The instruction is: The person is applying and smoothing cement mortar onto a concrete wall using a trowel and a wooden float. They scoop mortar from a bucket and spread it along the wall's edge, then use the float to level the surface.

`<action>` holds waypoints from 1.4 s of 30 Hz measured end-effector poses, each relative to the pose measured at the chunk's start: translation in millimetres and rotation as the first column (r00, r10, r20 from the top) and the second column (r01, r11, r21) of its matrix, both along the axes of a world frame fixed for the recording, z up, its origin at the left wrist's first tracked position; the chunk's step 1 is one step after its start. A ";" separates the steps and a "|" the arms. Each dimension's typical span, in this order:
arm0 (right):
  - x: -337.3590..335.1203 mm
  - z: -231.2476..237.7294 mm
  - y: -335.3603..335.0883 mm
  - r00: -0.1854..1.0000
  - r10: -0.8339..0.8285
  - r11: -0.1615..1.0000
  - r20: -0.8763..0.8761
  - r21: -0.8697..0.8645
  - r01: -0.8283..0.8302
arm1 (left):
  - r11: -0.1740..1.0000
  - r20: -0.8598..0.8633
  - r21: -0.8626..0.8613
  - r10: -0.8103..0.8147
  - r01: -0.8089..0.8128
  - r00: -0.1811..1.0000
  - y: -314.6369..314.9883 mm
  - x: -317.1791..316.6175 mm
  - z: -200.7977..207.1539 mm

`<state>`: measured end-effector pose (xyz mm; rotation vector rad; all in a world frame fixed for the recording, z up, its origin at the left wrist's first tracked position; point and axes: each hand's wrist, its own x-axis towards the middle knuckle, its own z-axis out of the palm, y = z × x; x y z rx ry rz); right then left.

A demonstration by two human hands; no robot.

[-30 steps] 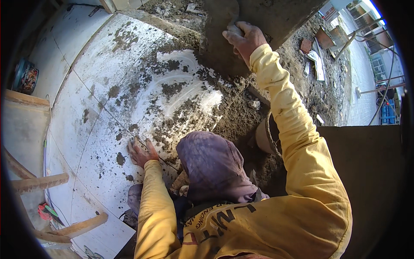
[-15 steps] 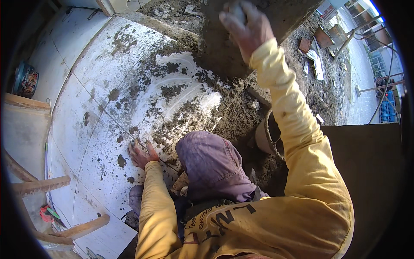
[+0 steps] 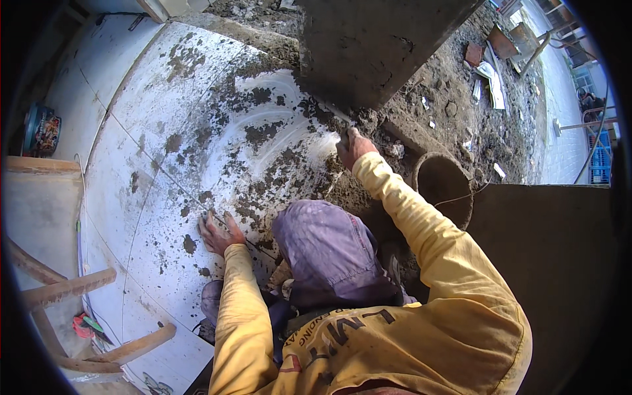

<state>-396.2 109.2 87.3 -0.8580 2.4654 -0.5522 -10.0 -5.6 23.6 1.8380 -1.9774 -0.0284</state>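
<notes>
My right hand (image 3: 355, 150) is closed around what looks like a trowel (image 3: 341, 116), its thin blade edge pointing up and left, over the mortar at the right edge of the white tiles. The fingers partly hide its handle. Flat on the white tile floor (image 3: 148, 210) rests my left hand (image 3: 220, 234), fingers spread, holding nothing. Between the hands, wet grey mortar (image 3: 263, 135) is smeared and scattered in clumps over the tiles. My bent knee in purple cloth (image 3: 326, 247) is just right of the left hand.
A grey cement-faced pillar (image 3: 375, 52) rises beyond my right hand. A mortar-stained bucket (image 3: 446, 187) stands by my right forearm. Rubble and soil (image 3: 454, 108) spread to the right. Wooden pieces (image 3: 69, 289) jut in at the left, near a round tub (image 3: 41, 131).
My right hand has come down from in front of the pillar to the mortar by the tile edge. The bucket shows more fully. My left hand stays on the tile.
</notes>
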 end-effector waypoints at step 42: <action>-44.4 205.5 61.2 0.997 0.026 0.830 -0.072 -0.555 -0.062 | 0.997 0.018 0.057 0.052 -0.053 0.999 2.8 -5.7 -1.4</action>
